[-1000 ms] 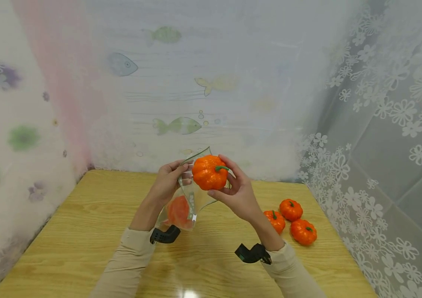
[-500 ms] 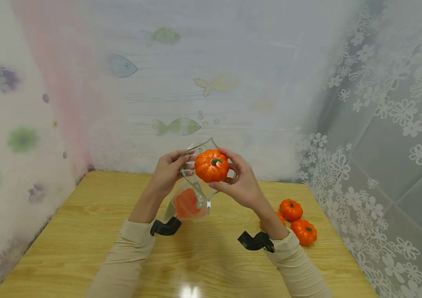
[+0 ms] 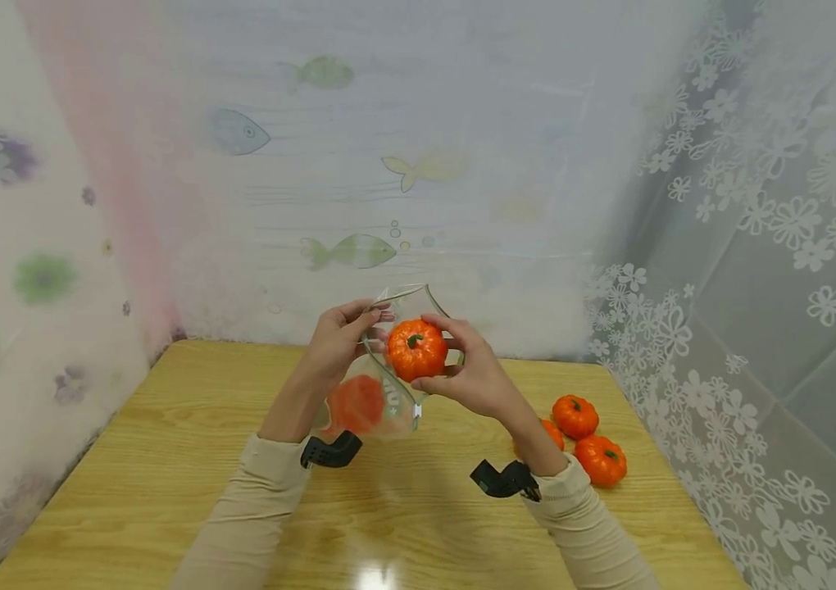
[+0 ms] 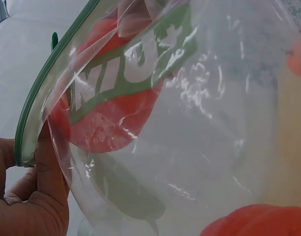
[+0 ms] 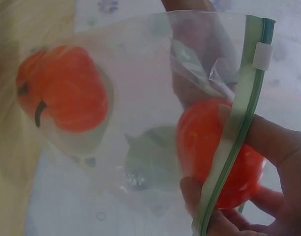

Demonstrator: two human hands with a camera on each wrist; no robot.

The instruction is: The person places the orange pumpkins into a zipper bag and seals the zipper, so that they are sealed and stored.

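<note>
A clear zip bag [image 5: 150, 59] with a green-edged mouth and a white slider [image 5: 262, 56] hangs above the table. My left hand [image 3: 340, 340] pinches its rim on the left side. Fingers and thumb of my right hand [image 3: 473, 369] grip a small shiny orange pumpkin [image 3: 415, 350] with a green stem. In the right wrist view, this pumpkin sits in the bag's mouth, and the fingertips show through the film. Lower in the bag, more orange pumpkin [image 3: 356, 404] shows blurred through the plastic. Green printing [image 4: 135, 64] on the bag partly covers the held pumpkin in the left wrist view.
Three more orange pumpkins stand grouped on the wooden table [image 3: 204, 459] at the right: one at the back [image 3: 575, 416], one in front [image 3: 601, 460], and one [image 3: 552, 434] partly behind the right forearm. Patterned curtains [image 3: 506, 205] hang behind and at both sides.
The bag's mouth has shifted right around the pumpkin, and its slider has moved right and up. The right hand has turned the pumpkin, so its stem points more to the left, and lowered it inside the opening.
</note>
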